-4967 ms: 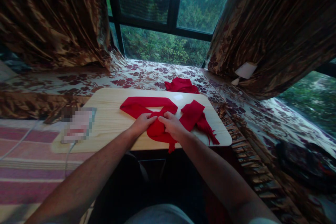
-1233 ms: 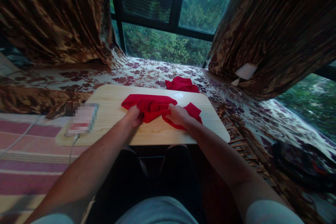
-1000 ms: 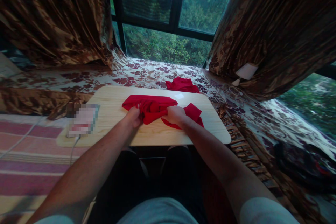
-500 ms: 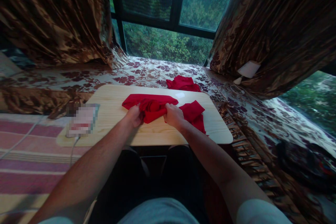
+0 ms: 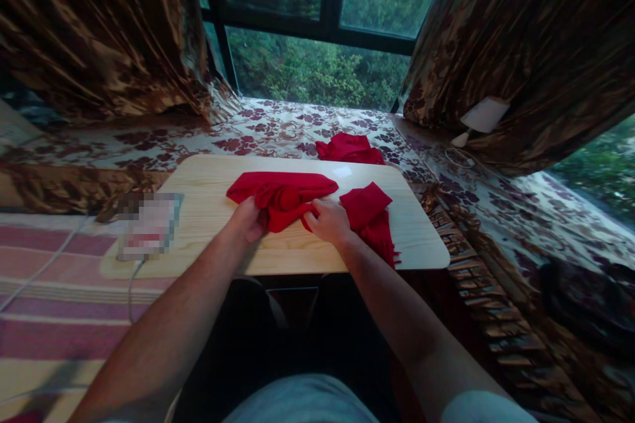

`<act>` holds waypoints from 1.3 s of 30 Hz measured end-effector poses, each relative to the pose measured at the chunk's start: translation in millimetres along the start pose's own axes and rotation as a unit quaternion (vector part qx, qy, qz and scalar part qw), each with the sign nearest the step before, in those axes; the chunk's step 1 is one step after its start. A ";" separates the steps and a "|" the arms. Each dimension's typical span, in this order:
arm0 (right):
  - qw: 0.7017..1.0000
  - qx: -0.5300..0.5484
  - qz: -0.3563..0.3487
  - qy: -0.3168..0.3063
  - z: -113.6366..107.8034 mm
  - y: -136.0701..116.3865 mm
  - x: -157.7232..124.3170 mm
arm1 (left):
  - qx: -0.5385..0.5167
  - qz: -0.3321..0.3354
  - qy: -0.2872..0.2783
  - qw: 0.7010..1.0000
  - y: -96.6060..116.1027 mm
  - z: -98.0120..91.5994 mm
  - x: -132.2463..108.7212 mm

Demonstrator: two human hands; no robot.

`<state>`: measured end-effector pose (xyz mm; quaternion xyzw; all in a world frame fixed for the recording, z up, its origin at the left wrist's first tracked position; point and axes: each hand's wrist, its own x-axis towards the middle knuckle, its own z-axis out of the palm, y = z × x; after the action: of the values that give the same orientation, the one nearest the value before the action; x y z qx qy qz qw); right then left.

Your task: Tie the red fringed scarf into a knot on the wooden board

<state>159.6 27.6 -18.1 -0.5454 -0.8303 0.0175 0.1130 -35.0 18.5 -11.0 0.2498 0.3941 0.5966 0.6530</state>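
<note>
Both hands gripping gathered red fabric over a pale tabletop

The left hand (image 5: pixel 249 218) is curled in on the left side of a bunched, folded red cloth strip (image 5: pixel 282 201), some of its fingertips hidden in the folds. The right hand (image 5: pixel 328 219) pinches the strip's right side between thumb and bent fingers. The gathered part lies between the hands, with a flatter folded band just beyond it.

Just right of the right hand lies a folded red cloth end with a fringe (image 5: pixel 370 211); whether it joins the strip cannot be seen.

Under both hands is a pale wood-grain tabletop with rounded corners (image 5: pixel 193 201). Its near edge runs beneath the forearms; bare wood stretches left of the left hand to a pixelated, pale rectangular object (image 5: pixel 149 228) with a white cable (image 5: pixel 131 284), and right of the fringe to the rounded corner. Beyond the far edge, ahead of the right hand, a crumpled red cloth (image 5: pixel 350 147) rests on white fabric with maroon flowers (image 5: pixel 268 135).
</note>
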 end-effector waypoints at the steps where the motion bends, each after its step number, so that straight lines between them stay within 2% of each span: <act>1: 1.000 -0.001 -0.007 -0.004 0.2 0.3 0.2 | -0.002 -0.005 0.011 1.000 1.1 0.6 -1.2; 3: 1.000 -0.002 -0.019 -0.009 0.6 0.9 0.8 | -0.005 -0.007 0.024 1.000 2.0 1.6 -3.7; 6: 0.999 0.003 -0.032 -0.008 1.7 2.3 1.6 | 0.013 0.024 0.015 1.000 -1.9 1.8 -8.2; 9: 0.999 -0.004 -0.029 -0.014 3.3 4.6 1.7 | 0.099 0.072 0.013 0.992 -10.2 1.1 -16.7; 12: 0.999 -0.007 -0.033 -0.014 5.6 7.5 1.7 | 0.236 0.130 0.000 0.963 -16.9 2.2 -32.2; 15: 0.999 -0.001 -0.044 -0.005 7.7 10.5 2.5 | 0.324 0.206 -0.007 0.923 -23.9 3.5 -53.6; 17: 0.999 0.002 -0.039 -0.010 8.9 11.9 3.7 | 0.364 0.251 0.020 0.897 -32.2 2.3 -68.0; 19: 0.999 0.004 -0.034 -0.014 9.9 12.9 4.8 | 0.379 0.270 0.081 0.881 -43.5 -0.2 -79.8; 21: 0.999 0.002 -0.037 -0.013 10.7 13.3 5.3 | 0.344 0.234 0.148 0.897 -54.6 -1.7 -87.8; 23: 0.999 -0.001 -0.040 -0.006 11.3 13.6 5.1 | 0.261 0.152 0.177 0.936 -62.4 0.3 -92.4; 25: 0.999 -0.002 -0.040 -0.005 11.7 13.8 4.5 | 0.170 0.073 0.169 0.968 -66.1 6.7 -95.2; 27: 0.999 -0.002 -0.038 -0.005 12.1 13.9 4.2 | 0.109 0.030 0.149 0.982 -67.3 15.5 -97.9; 31: 1.000 0.004 -0.029 -0.001 13.3 13.8 4.9 | 0.088 0.021 0.096 0.991 -72.1 30.7 -102.9; 34: 1.000 0.015 -0.026 0.004 14.0 13.2 4.4 | 0.089 0.052 0.058 0.993 -78.2 36.6 -102.7; 37: 0.999 0.020 -0.027 0.009 14.5 12.6 3.3 | 0.045 0.074 0.054 0.995 -79.8 42.1 -99.0; 39: 0.999 0.019 -0.026 0.012 15.3 13.1 3.7 | -0.024 0.052 0.063 0.996 -77.2 47.4 -96.7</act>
<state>166.9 37.6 -34.4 -0.5215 -0.8423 0.0237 0.1339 50.7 -81.7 -24.7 0.2158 0.4069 0.6535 0.6006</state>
